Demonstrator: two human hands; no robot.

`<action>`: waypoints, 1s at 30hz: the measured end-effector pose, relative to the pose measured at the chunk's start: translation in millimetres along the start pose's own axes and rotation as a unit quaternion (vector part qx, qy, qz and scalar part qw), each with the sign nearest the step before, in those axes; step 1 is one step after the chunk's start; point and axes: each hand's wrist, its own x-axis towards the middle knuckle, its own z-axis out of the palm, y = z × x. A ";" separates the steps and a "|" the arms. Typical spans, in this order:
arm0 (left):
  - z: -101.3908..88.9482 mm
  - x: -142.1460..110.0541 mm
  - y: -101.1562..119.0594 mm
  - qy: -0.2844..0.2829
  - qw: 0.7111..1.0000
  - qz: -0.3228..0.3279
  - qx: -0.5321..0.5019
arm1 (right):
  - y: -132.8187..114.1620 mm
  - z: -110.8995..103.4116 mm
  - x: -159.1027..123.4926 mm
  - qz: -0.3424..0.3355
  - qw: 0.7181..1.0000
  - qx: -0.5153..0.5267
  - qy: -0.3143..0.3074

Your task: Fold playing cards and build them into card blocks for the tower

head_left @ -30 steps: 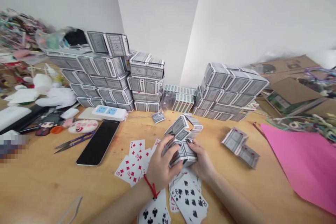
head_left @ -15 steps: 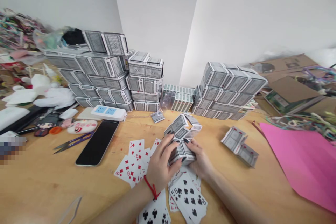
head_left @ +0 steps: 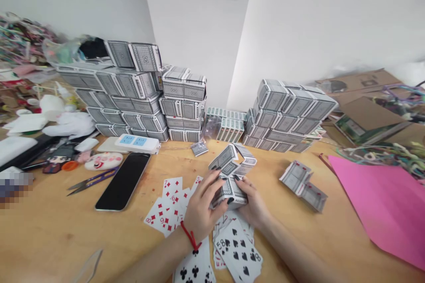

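- Folded-card block (head_left: 231, 186) sits near the middle of my head view, between both hands, just above the loose cards as I see it; whether its base touches the bench (head_left: 59, 239), I cannot tell.
- I have the left hand (head_left: 201, 212) around its left side, fingers over the top and thumb at the front, so that grip is holding the block; a red cord (head_left: 191, 236) circles the wrist.
- I have the right hand (head_left: 255, 205) on its right side, thumb on the upper face; this grip holds the block too, though its lower fingers are mostly hidden from me.
- Beside my left hand lie spread diamonds (head_left: 171, 210), with 6, 7, 8 and 9 readable; below the hands I read an 8 of spades (head_left: 237, 250).
- To the right I see a loose folded-card piece (head_left: 295, 176), then a pink sheet (head_left: 381, 208).
- To the left lie a phone (head_left: 122, 181) and purple-handled snips (head_left: 94, 180).
- Behind, I count 3 stacks of card blocks: left (head_left: 126, 84), middle (head_left: 184, 106) and right (head_left: 295, 110).
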 end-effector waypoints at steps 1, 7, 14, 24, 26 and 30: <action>-0.1 -0.1 0.2 -0.002 1.000 0.001 0.001 | 0.0 -0.2 0.5 -0.001 1.000 0.003 0.002; -1.4 0.1 1.0 -0.009 1.000 -0.007 -0.003 | -0.1 -1.0 1.3 -0.006 1.000 0.018 -0.001; -1.7 -0.5 -0.5 -0.012 1.000 -0.002 -0.013 | 0.1 -2.1 2.0 -0.008 1.000 0.024 0.008; -3.7 -0.9 -2.2 -0.033 0.999 0.008 -0.031 | -2.5 -2.8 2.8 -0.001 0.999 0.025 0.022; -4.2 -0.6 -2.0 -0.034 0.999 0.008 -0.029 | -2.2 -3.7 2.8 -0.002 1.000 0.024 0.019; -4.4 -0.2 -1.8 -0.033 0.999 0.003 -0.028 | -1.6 -3.8 2.6 -0.004 1.000 0.021 -0.001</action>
